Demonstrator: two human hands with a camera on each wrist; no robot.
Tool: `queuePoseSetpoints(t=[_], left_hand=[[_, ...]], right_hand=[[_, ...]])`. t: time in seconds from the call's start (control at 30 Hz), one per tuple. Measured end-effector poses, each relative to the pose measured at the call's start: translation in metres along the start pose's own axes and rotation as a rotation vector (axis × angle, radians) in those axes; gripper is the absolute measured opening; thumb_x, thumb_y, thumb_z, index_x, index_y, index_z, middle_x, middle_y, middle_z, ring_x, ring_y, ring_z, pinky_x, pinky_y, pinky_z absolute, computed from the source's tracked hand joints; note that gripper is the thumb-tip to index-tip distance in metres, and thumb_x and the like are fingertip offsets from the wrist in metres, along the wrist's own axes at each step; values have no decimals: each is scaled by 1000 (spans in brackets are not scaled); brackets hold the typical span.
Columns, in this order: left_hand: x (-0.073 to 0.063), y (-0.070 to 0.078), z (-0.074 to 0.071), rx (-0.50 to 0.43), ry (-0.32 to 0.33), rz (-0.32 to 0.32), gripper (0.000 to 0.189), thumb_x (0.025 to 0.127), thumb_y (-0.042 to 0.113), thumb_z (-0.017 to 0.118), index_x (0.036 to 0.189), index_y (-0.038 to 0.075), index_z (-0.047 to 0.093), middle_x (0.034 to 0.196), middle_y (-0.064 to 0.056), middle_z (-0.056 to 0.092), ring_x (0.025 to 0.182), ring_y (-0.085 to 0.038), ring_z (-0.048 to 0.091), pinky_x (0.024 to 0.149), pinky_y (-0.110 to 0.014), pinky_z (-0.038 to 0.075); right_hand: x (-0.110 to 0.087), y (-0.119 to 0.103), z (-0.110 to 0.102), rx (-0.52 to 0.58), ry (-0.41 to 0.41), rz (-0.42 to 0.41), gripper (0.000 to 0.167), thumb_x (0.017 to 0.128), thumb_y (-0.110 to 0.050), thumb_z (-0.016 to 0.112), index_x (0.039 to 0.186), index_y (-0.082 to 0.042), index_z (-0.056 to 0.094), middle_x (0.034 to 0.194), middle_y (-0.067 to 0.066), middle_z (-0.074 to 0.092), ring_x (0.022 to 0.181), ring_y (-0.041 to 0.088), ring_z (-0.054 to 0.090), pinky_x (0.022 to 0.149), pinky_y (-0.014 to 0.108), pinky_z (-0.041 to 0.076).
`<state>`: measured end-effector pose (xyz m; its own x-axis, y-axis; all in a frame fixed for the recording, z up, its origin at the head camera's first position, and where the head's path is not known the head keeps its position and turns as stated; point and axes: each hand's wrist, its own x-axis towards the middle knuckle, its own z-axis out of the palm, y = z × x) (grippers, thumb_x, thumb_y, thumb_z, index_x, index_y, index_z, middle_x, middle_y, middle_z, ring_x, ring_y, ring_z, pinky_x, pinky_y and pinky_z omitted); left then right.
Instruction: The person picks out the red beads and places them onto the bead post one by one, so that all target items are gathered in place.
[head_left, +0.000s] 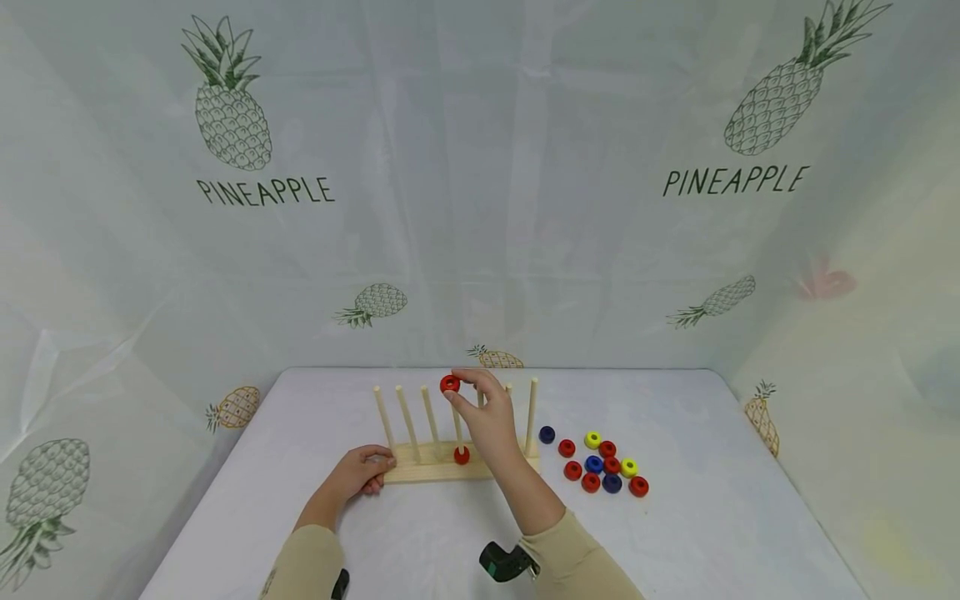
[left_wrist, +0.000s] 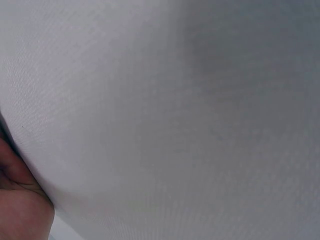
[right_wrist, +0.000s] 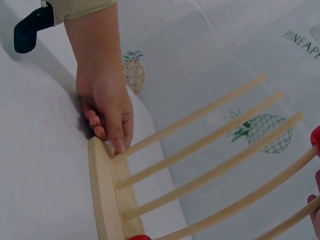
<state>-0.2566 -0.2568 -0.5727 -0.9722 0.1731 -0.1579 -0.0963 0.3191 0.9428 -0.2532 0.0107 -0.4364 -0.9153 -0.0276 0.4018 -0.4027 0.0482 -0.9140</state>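
A wooden peg rack [head_left: 442, 472] with several upright pegs stands on the table. My left hand [head_left: 358, 471] grips its left end; in the right wrist view the thumb of that left hand [right_wrist: 107, 107] lies over the top of the base. Between thumb and fingertips my right hand [head_left: 495, 421] pinches a red ring [head_left: 450, 383] at the tip of the fourth peg from the left. Another red ring [head_left: 461, 455] sits at the foot of that same peg. The right hand hides part of the pegs to its right.
Right of the rack lie several loose rings: red ones [head_left: 639, 486], yellow ones [head_left: 629, 467], a blue one [head_left: 594, 464] and dark blue ones [head_left: 547, 434]. A white cloth covers the table [head_left: 720, 533]. Behind it hangs a curtain [head_left: 480, 208] printed with pineapples.
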Motion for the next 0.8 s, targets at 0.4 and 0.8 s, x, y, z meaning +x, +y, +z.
queuePoseSetpoints(t=[0.4, 0.8], left_hand=[[2, -3, 1, -8, 21, -33, 34, 95, 17, 66, 118, -7, 60, 61, -2, 57, 47, -6, 52, 45, -19, 44], [1, 0, 1, -6, 20, -30, 33, 96, 17, 65, 118, -8, 60, 60, -1, 57, 47, -5, 51, 45, -18, 43]], right_hand=[[2, -1, 1, -39, 12, -17, 27, 83, -12, 79, 110, -10, 72, 106, -3, 67, 104, 19, 57, 98, 43, 43], [3, -3, 1, 4, -17, 6, 25, 83, -14, 79, 108, -10, 73, 106, -1, 65, 102, 20, 57, 99, 40, 44]])
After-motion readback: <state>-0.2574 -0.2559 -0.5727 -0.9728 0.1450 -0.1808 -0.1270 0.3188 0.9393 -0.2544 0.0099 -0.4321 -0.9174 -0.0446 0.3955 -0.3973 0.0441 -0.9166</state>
